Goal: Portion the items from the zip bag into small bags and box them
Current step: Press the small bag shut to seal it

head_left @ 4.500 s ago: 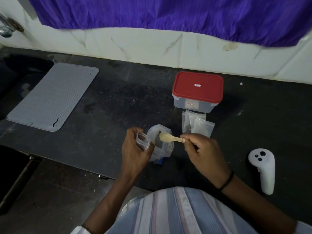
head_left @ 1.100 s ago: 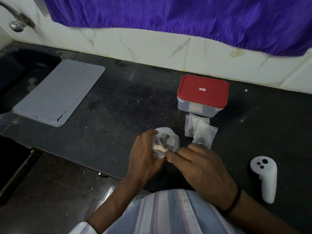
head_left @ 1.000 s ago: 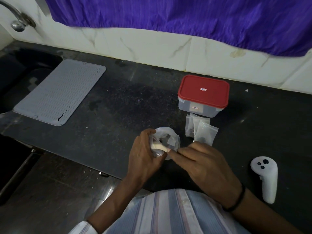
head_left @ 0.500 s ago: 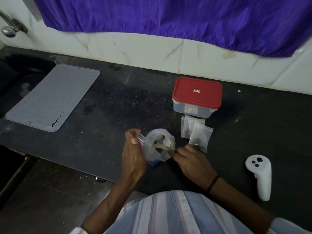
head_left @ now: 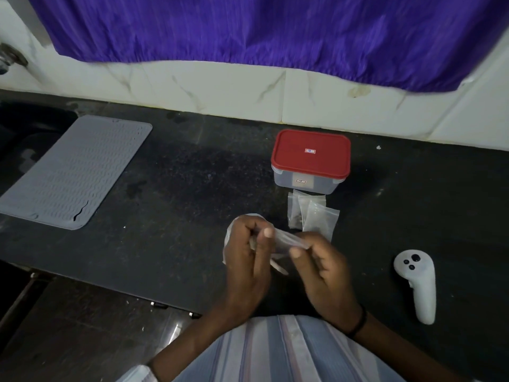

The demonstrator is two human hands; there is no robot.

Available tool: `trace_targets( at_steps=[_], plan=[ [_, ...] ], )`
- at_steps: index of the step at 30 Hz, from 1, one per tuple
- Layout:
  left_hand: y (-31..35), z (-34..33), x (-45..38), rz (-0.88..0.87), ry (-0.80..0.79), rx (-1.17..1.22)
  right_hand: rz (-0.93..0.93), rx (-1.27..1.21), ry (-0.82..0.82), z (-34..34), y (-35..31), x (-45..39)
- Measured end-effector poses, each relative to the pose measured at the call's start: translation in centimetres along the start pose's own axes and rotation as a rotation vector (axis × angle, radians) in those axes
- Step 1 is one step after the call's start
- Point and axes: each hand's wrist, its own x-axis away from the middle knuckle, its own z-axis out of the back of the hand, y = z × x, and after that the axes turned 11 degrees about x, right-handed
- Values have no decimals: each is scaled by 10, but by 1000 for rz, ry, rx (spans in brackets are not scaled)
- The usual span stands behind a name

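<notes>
Small clear plastic bag (head_left: 286,239), thin and floppy, is stretched between both hands just above the black stone worktop (head_left: 192,188), at about 6 o'clock from the clear box with the red lid (head_left: 310,153). The left hand (head_left: 246,252) pinches one end of its mouth between thumb and fingers; the right hand (head_left: 322,268) pinches the other end, so both grips are closed on the film. Whatever sits inside is too small and dark to name.

Behind the left hand, the larger crumpled clear zip bag (head_left: 228,238) peeks out at 9 o'clock, and a pale spoon-like handle (head_left: 278,267) pokes out below the hands. Three filled small bags (head_left: 311,213) lie overlapping between the hands and the box, touching or nearly touching its front wall.

By my judgement this bag weighs almost nothing and has no stiffness, so it folds and slips under loose fingers. The ridged zip strip along the mouth is the firmest place to hold; pressing along it from one end to the other should close it without spilling. The box lid is on and will need lifting before boxing.
</notes>
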Motion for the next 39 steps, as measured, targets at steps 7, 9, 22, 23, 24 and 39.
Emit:
trace_targets(
  at_steps=[7, 9, 22, 23, 24, 39],
  plan=[
    [-4, -13, -8, -163, -210, -65, 46, 16, 284, 19, -10, 1],
    [-17, -18, -12, -61, -258, -104, -69, -16, 308, 15, 6, 0],
    [-95, -83, -46, 375, -527, -473, -525, 290, 268, 15, 113, -24],
    [-98, -88, -49, 379, -532, -525, -525, 351, 252, 16, 119, -27],
    [-101, -91, -52, 377, -547, -581, -522, 416, 229, 17, 127, -29],
    [-91, -70, -75, 374, -498, -565, -344, 582, 233, 14, 129, -25]
  ],
)
